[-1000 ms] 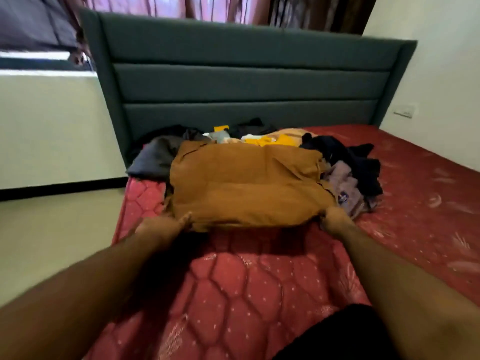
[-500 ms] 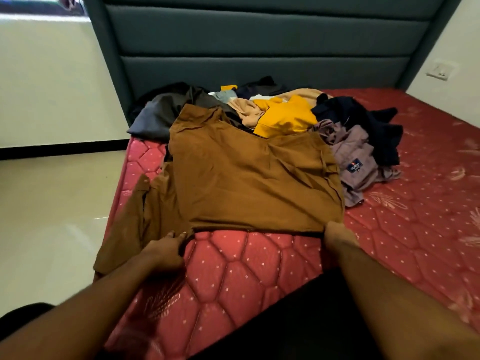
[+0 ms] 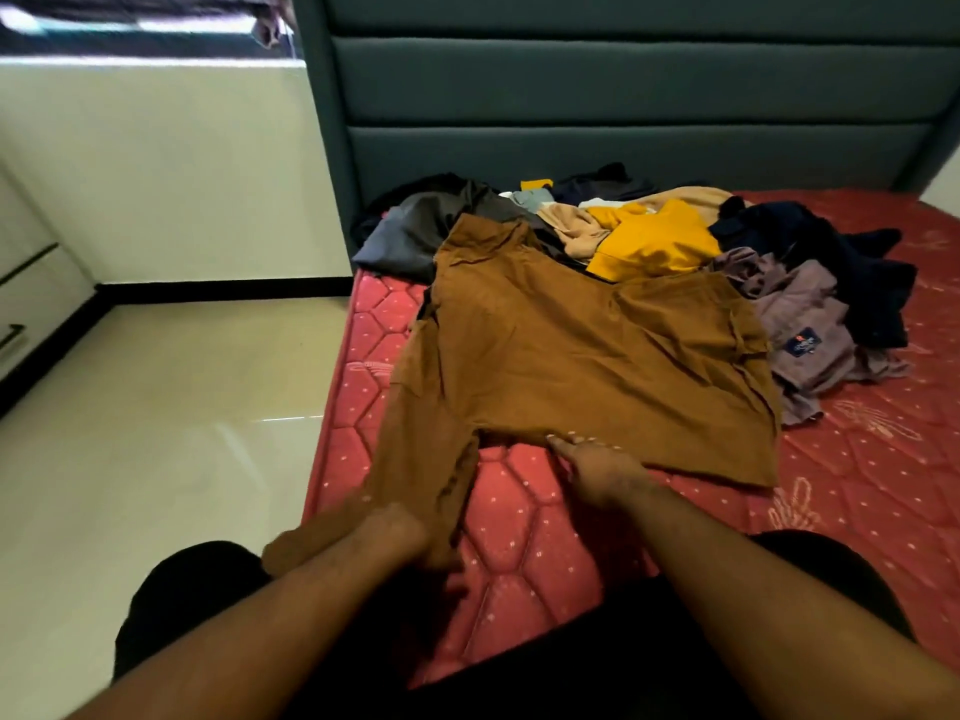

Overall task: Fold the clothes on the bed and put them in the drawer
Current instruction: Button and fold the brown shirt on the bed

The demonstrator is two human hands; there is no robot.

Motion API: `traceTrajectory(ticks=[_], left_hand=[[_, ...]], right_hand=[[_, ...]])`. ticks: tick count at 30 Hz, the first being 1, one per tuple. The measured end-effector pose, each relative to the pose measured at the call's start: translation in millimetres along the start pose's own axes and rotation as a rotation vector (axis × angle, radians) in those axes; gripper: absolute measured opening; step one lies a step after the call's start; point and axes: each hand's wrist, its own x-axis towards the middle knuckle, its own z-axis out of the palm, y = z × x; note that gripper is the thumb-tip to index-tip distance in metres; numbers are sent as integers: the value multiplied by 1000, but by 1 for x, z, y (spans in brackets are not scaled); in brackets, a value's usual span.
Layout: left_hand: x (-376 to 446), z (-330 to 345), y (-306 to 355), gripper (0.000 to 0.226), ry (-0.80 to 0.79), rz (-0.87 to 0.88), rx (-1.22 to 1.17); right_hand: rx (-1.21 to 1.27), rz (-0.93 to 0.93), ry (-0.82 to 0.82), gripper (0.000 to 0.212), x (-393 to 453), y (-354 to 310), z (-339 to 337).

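Gripping a sleeve at lower centre, the left hand [image 3: 395, 532] is clamped on the brown shirt [image 3: 571, 366] spread mid-frame on the mattress [image 3: 857, 459]; the right hand [image 3: 597, 467] presses its hem, fingers straight.

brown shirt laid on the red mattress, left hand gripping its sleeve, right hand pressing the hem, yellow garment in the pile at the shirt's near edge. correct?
Nearly. In the head view the yellow garment lies in the pile beyond the far edge of the brown shirt, toward the headboard, not at its near edge. The rest holds: left hand grips the sleeve, right hand presses the hem, on the red mattress.
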Motion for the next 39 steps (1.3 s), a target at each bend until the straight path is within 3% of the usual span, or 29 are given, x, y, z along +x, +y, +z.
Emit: traceTrajectory(ticks=[2,4,7,11,15,18,21,24,25,26,28,30,34,37,39], left_hand=[[-12,-8,18,95,-58,104,27],[-16,-11,25,95,-82,30,63],[-18,-29,26,78,32,-17,59],[53,-38,-20,41,367,-46,-592],[119,-39,-69,33,406,-278,-1132],[157,-51,-80,44,361,-363,-1338],[193,-63,-75,41,302,-337,-1435],[200,-68,-78,27,401,-328,-1470],[195,-65,-85,26,466,-338,-1514],[187,-60,-96,25,539,-366,-1518],[163,-41,-116,25,616,-445,-1271],[136,-16,-123,30,606,-473,-1028],[99,20,-125,28,577,-502,-841],[77,26,-118,49,545,-600,-786],[64,24,-106,66,634,-510,-446]], right_hand=[[4,-17,-10,60,4,-23,9],[4,33,-17,65,4,-29,15],[-69,109,116,62,-1,-30,19],[-73,163,200,38,5,-24,9],[5,154,188,29,14,-19,5],[87,141,228,30,25,-14,13],[37,87,327,15,37,-5,26],[-95,-37,413,13,33,6,37],[-121,-42,363,18,31,10,37],[-145,-40,296,24,28,8,31],[-138,-70,131,27,24,5,18],[-183,-143,45,21,20,-7,11],[-203,-166,-100,21,-5,-31,14],[-107,-160,-122,24,-18,-28,13],[26,-180,-115,25,-23,-19,13]])
